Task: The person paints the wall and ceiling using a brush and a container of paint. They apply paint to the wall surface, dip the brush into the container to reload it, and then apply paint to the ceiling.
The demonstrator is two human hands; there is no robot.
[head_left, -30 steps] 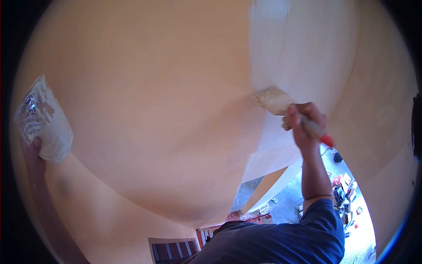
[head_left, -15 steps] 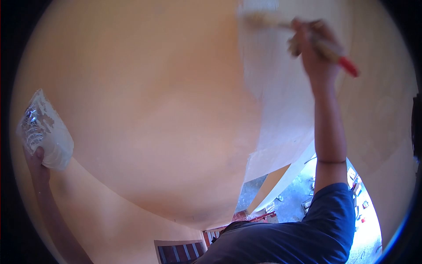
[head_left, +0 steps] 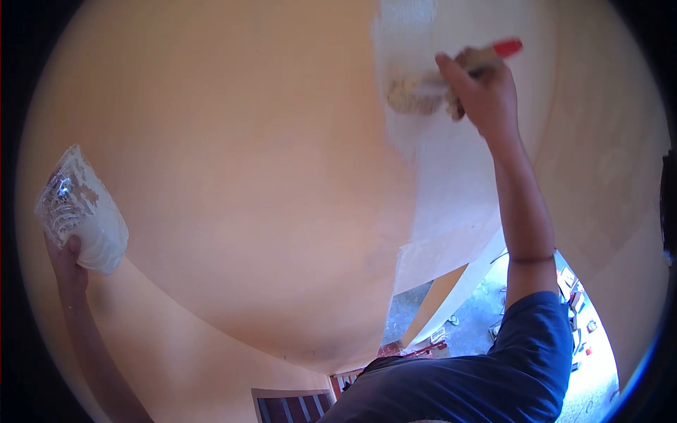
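Note:
My right hand (head_left: 486, 92) is closed around the handle of a paintbrush (head_left: 416, 95), whose red handle end points up and right. The pale bristles, slightly blurred, are against a strip of white paint (head_left: 451, 155) on the peach-coloured surface (head_left: 247, 141). At the far left, my left hand (head_left: 69, 264) grips a clear plastic container (head_left: 95, 218) by its lower side, thumb in front. White paint coats the inside of the container, with a thicker layer along its lower right part.
Far below on the right, a blue-grey floor (head_left: 472, 310) carries several scattered items. A red rail or frame (head_left: 427, 350) shows beside my shoulder. At bottom left sits a dark barred opening (head_left: 293, 407) in the wall.
My right hand has come down and a little left, and the paintbrush has tipped so its red end points upward instead of downward. The container has shifted slightly right.

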